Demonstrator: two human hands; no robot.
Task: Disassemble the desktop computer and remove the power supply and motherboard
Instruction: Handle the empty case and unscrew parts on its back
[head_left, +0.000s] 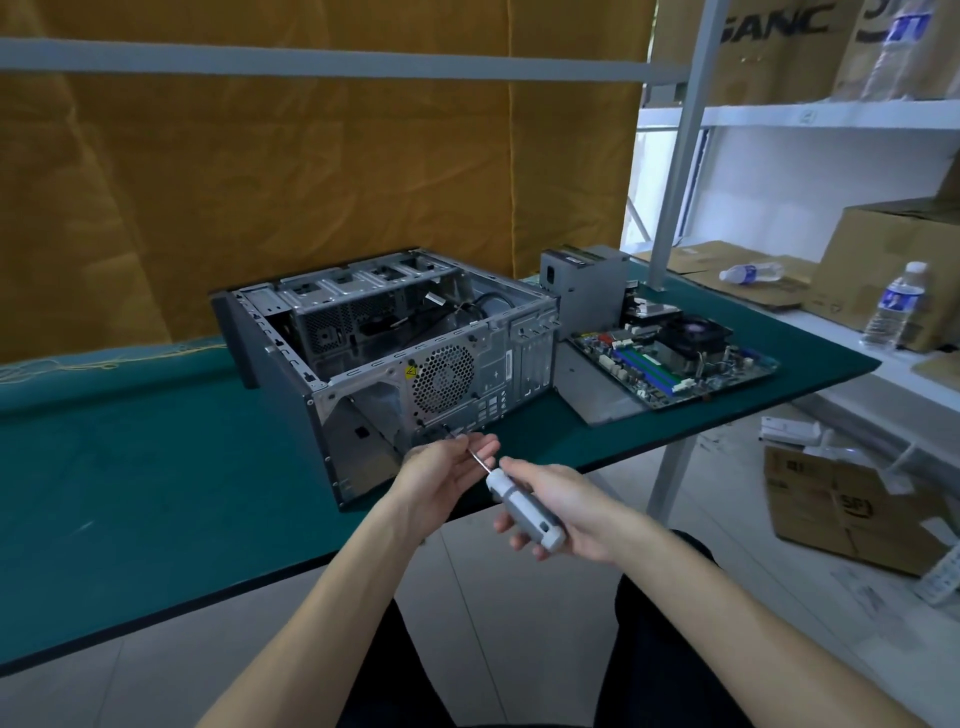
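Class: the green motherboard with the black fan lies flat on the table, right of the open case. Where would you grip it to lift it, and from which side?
Probably by the bare long edges of the green motherboard, one hand each side, from its near right corner overhanging the grey metal panel. Avoid the black fan.

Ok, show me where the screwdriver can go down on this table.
Best spot: the bare green mat left of the computer case, out to the table's near edge. A thin strip also lies before the motherboard. Right of the case is crowded: motherboard, power supply.
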